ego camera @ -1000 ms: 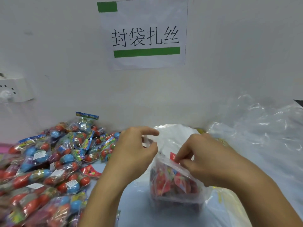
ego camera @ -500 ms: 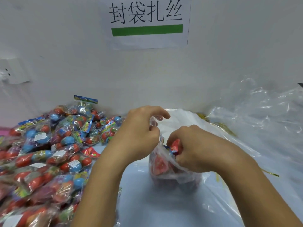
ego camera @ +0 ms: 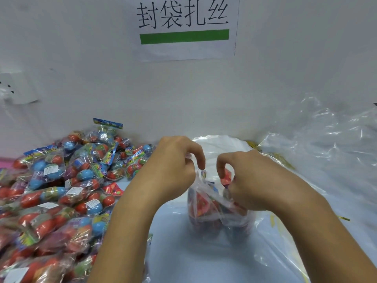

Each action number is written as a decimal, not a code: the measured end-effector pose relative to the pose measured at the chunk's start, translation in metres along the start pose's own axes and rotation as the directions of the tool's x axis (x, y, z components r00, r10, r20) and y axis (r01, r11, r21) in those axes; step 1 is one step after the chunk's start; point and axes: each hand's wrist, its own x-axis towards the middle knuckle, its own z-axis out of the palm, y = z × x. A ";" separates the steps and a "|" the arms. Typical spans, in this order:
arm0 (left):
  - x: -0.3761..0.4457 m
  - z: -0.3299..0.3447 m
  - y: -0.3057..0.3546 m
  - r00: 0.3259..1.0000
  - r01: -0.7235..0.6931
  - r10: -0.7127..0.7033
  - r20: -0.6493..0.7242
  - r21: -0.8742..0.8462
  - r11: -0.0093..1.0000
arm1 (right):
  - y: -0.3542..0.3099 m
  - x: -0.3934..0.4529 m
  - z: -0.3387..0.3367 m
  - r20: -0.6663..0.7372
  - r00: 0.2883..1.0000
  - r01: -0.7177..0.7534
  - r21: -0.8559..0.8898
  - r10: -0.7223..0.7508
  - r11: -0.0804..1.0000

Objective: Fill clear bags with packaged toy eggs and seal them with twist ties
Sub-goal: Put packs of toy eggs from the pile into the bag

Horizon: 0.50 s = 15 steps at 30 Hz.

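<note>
The scene is evenly and brightly lit by soft, diffuse light; no lamp can be seen. Only faint shadows are cast on the blue counter (ego camera: 179,252) beneath the filled bag (ego camera: 216,209). White glare is scattered across the crumpled clear plastic (ego camera: 326,152) at the right and on the wrappers of the egg packets (ego camera: 61,190). Wide-angle bending is seen toward the edges. The wall socket (ego camera: 18,88) and the lower-left packets are rendered soft and smeared.

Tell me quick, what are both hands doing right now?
Left hand: closed, pinching the top edge of the bag.
Right hand: closed, gripping the bag's other side, near a red packet.
</note>
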 end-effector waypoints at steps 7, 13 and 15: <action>-0.002 -0.001 0.005 0.999 0.009 -0.011 0.045 0.027 1.000 | -0.002 0.000 0.000 0.047 0.998 -0.045 -0.017 0.045 0.999; -0.002 -0.001 0.004 0.998 0.042 -0.044 0.054 0.020 0.999 | -0.003 -0.001 0.000 -0.013 0.998 -0.068 0.006 0.068 0.998; -0.001 0.000 0.003 0.997 0.043 -0.045 0.057 0.030 0.999 | -0.001 0.001 0.002 -0.045 0.997 -0.062 -0.009 0.062 0.998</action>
